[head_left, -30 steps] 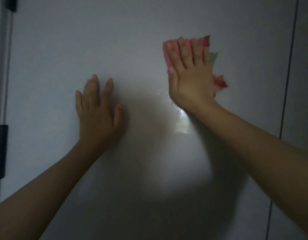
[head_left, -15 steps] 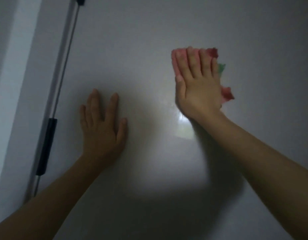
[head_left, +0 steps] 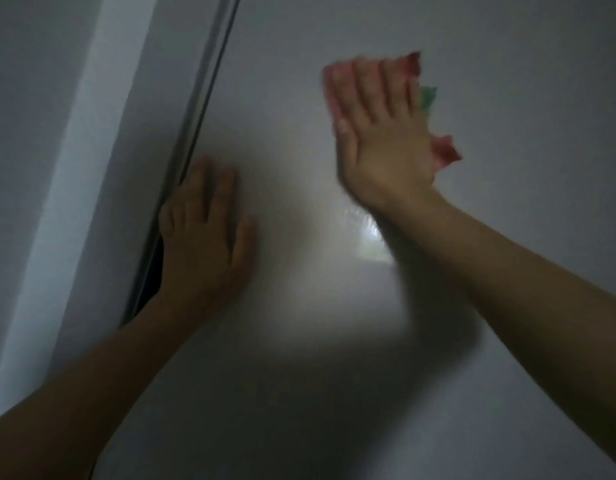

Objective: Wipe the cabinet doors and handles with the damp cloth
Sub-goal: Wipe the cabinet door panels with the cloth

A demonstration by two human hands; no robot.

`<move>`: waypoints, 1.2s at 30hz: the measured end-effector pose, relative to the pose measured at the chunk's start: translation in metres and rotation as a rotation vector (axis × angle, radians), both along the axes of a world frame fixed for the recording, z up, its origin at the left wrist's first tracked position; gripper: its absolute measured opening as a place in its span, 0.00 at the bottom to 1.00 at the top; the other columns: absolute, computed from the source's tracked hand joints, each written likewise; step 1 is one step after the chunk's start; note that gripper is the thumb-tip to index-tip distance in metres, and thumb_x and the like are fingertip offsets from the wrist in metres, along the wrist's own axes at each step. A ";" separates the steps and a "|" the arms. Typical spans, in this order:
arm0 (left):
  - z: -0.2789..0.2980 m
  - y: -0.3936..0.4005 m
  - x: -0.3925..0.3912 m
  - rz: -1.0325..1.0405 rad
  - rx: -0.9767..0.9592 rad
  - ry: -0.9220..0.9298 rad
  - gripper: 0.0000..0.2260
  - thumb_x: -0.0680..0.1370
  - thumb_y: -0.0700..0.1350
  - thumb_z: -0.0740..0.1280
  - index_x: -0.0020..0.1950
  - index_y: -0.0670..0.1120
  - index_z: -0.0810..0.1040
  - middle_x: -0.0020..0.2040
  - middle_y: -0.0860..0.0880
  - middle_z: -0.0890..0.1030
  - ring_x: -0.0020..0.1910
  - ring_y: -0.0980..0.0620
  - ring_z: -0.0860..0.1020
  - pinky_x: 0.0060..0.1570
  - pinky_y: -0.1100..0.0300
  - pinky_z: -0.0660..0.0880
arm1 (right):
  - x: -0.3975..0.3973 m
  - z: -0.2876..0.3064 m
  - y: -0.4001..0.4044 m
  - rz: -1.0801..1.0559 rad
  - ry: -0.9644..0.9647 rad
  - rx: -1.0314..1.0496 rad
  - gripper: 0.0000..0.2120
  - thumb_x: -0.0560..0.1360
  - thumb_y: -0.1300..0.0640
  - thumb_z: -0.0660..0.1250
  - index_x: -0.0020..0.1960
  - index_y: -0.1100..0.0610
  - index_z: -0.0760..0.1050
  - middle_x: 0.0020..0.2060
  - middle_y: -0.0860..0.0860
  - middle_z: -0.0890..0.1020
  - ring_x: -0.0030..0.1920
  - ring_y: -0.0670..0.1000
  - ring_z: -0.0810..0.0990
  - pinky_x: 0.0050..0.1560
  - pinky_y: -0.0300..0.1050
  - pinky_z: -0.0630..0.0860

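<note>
pressing the pink cloth (head_left: 445,152) flat to the cabinet door (head_left: 507,98) with our right hand (head_left: 382,140), fingers straight and pointing up, our left hand (head_left: 202,233) lies spread beside the handle (head_left: 202,84), which runs up and leans right.

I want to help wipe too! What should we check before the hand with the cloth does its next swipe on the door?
1. Cloth under the right hand: ok, flat fingers press it on the cabinet door.
2. Cloth spread flat: not ok, bunched corners stick out past the hand.
3. Door steadied: ok, the left hand lies flat on it.
4. Left hand away from the door edge: not ok, it sits right beside the handle bar and the gap.
5. Handle wiped: cannot tell.
6. Cloth still damp: cannot tell; the picture is blurry.
</note>
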State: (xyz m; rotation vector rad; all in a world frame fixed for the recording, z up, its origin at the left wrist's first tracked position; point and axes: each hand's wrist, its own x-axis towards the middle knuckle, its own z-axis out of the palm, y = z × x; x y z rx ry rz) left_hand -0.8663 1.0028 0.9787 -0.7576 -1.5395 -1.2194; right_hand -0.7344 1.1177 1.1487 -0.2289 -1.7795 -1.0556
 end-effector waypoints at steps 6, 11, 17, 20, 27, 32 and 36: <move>-0.019 -0.005 -0.008 0.060 -0.033 0.128 0.27 0.78 0.50 0.55 0.73 0.38 0.63 0.73 0.34 0.63 0.72 0.42 0.58 0.73 0.50 0.46 | 0.037 -0.124 0.012 -0.019 -0.735 0.290 0.25 0.79 0.50 0.53 0.76 0.49 0.59 0.74 0.54 0.64 0.74 0.60 0.59 0.72 0.59 0.52; -0.025 -0.007 -0.006 0.032 -0.067 0.150 0.27 0.78 0.50 0.55 0.74 0.38 0.62 0.74 0.37 0.61 0.74 0.42 0.58 0.73 0.44 0.47 | 0.014 -0.010 0.002 -0.050 -0.133 0.100 0.26 0.81 0.49 0.44 0.78 0.52 0.50 0.76 0.57 0.57 0.76 0.62 0.54 0.74 0.61 0.49; -0.069 0.004 0.001 0.020 -0.047 0.118 0.26 0.78 0.47 0.55 0.74 0.39 0.62 0.74 0.38 0.61 0.74 0.42 0.58 0.73 0.45 0.43 | 0.010 -0.183 0.001 0.014 -0.390 0.143 0.27 0.78 0.51 0.54 0.76 0.54 0.57 0.73 0.58 0.64 0.73 0.66 0.58 0.73 0.61 0.48; -0.091 0.009 0.013 -0.010 -0.048 0.069 0.26 0.77 0.45 0.57 0.74 0.38 0.61 0.74 0.36 0.60 0.74 0.41 0.56 0.72 0.43 0.45 | 0.056 -0.269 0.017 -0.019 -0.733 0.177 0.28 0.76 0.51 0.57 0.76 0.49 0.60 0.74 0.50 0.63 0.73 0.57 0.59 0.71 0.55 0.49; -0.092 0.029 0.050 -0.028 -0.073 -0.043 0.29 0.76 0.48 0.59 0.75 0.39 0.60 0.74 0.32 0.57 0.74 0.34 0.56 0.71 0.39 0.48 | 0.086 -0.118 0.046 -0.105 -0.152 0.060 0.25 0.81 0.52 0.48 0.77 0.55 0.55 0.74 0.61 0.60 0.74 0.64 0.57 0.73 0.58 0.49; -0.098 0.050 0.086 0.023 -0.103 -0.082 0.29 0.75 0.51 0.58 0.75 0.41 0.61 0.74 0.33 0.59 0.73 0.36 0.58 0.70 0.40 0.50 | 0.108 -0.244 0.059 -0.055 -0.470 0.111 0.27 0.78 0.54 0.54 0.76 0.56 0.57 0.72 0.61 0.64 0.72 0.67 0.58 0.72 0.62 0.48; -0.101 0.068 0.126 0.008 -0.144 -0.167 0.32 0.76 0.53 0.57 0.76 0.40 0.57 0.75 0.33 0.55 0.74 0.36 0.54 0.71 0.41 0.47 | 0.176 -0.247 0.099 -0.054 -0.758 0.202 0.26 0.76 0.54 0.54 0.74 0.50 0.60 0.72 0.52 0.67 0.71 0.58 0.62 0.68 0.57 0.53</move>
